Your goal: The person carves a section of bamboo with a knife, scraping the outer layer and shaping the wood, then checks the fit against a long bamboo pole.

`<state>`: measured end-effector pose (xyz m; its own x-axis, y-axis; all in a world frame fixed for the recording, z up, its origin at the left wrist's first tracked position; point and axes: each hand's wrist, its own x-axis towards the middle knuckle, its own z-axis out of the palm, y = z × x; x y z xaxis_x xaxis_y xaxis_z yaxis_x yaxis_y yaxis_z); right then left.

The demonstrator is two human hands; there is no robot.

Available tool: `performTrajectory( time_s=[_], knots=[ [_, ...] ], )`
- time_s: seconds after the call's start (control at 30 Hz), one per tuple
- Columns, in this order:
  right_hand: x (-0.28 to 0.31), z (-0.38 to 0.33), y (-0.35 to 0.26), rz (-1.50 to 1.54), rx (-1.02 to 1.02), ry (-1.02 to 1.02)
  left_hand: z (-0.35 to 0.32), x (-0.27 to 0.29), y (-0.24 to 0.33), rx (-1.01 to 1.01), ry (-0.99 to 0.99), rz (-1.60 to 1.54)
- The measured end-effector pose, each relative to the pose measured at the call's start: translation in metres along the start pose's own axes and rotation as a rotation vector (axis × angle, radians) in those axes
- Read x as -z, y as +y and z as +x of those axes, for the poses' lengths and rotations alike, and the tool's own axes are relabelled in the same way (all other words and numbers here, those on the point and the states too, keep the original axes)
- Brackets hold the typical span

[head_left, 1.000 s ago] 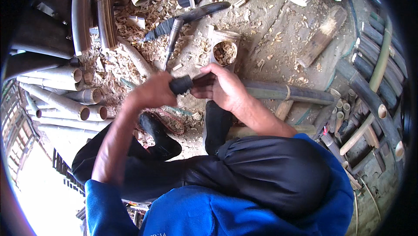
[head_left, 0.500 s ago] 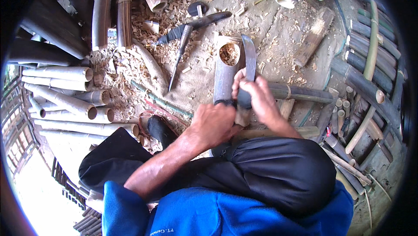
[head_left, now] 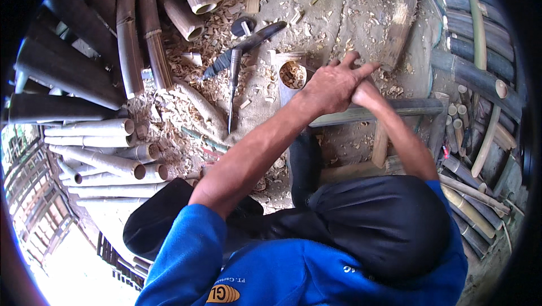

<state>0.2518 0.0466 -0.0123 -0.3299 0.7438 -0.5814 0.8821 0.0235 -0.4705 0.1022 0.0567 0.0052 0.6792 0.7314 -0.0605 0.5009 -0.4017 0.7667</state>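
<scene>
1. Right, far left: pale bamboo tubes (head_left: 96,162) lie stacked on the ground, cut ends facing the middle, with shavings all round them.
2. Left of centre: a chisel (head_left: 232,88) and a big knife (head_left: 248,43) lie crossed on the shavings, well clear of both hands.
3. Centre: a short bamboo section (head_left: 282,83) stands upright, open end up, with shavings inside. It is just beside the left wrist.
4. Left hand (head_left: 330,85): fingers straight and spread, gripping nothing, palm laid over the right hand.
5. Right hand (head_left: 370,96): mostly covered by the left, so I cannot tell whether it is closed or holds anything.
6. Work piece: a dark bamboo pole (head_left: 412,107) lies across in front of the knees, directly under both hands. Contact is hidden.
7. Handling, my read: stiff, hollow and light for its length. The smooth skin is likely slippery, and cut ends and split edges can be sharp. Grip right round the barrel, mid-length, away from the ends.
8. Far right: more dark poles (head_left: 474,80) are stacked along the edge.
</scene>
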Motion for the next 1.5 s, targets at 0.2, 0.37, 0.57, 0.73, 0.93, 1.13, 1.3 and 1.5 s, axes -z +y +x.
performTrajectory(
  time_s=[0.2,0.37,0.57,0.73,0.93,1.13,1.3,1.5],
  knots=[
    [0.05,0.041,-0.031,-0.329,0.441,0.144,-0.012,0.011,-0.006,0.128,0.513,-0.256],
    [0.044,0.085,-0.075,-0.79,0.587,0.068,-0.022,0.005,-0.024,0.137,0.95,-0.301],
    [0.035,0.091,-0.056,-1.031,0.617,0.087,-0.056,0.02,-0.03,0.287,0.744,-0.153],
    [0.077,0.026,-0.059,-0.188,-0.056,-0.089,-0.153,0.066,-0.106,1.017,0.914,-0.18],
    [0.002,0.069,0.028,-0.146,-0.169,0.509,-0.137,0.033,-0.118,0.992,0.557,0.206],
    [-0.008,0.072,0.013,-0.023,-0.161,0.747,-0.146,0.026,-0.137,0.75,0.605,0.372],
    [0.01,0.016,0.09,-0.212,-0.674,1.168,-0.146,0.066,-0.116,0.714,0.835,-0.811],
    [0.032,0.026,0.139,0.174,-0.58,0.853,-0.147,0.104,-0.087,0.448,0.917,-1.423]
  ],
)
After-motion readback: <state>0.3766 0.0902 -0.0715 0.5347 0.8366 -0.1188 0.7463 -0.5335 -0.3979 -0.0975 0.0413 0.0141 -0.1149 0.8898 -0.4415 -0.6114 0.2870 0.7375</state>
